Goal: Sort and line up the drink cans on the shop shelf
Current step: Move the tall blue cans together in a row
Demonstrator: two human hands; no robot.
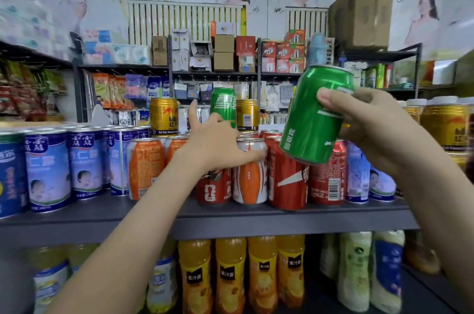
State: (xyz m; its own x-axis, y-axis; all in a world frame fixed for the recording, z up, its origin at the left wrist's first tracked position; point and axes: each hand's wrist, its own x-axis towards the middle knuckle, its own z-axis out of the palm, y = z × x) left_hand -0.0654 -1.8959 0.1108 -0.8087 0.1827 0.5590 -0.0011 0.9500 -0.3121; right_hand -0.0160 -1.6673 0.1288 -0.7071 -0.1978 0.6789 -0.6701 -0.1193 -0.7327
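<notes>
Green can [316, 113] is off the shelf [230, 218], held tilted in R hand [372, 121] above the red cola cans [287, 177], right of centre. Thumb lies across the label, and the fingers [331, 100] are clamped round the can. L hand [218, 144] sits on the orange-and-white can [250, 180] in the front row, fingers curled over its top rim and one finger sticking up free. A second green can [223, 105] stands further back and higher, between two gold cans [164, 116], apparently on top of other cans. Assessment: step in hand is prob. re-homing the held can w/ its like. Sorting looks partway done: blue-white cans [48, 167] are grouped at left, but the centre front is mixed orange and red. Recommended: bring the can upright before lowering, carry it over the red tops w/o clipping them, and set it just beside the other green one, label fwd. Upper tier looks tippy, so place gently and release only once the base is flat. L hand should steady the orange-and-white can, not drag it, as neighbours sit close on both sides.
</notes>
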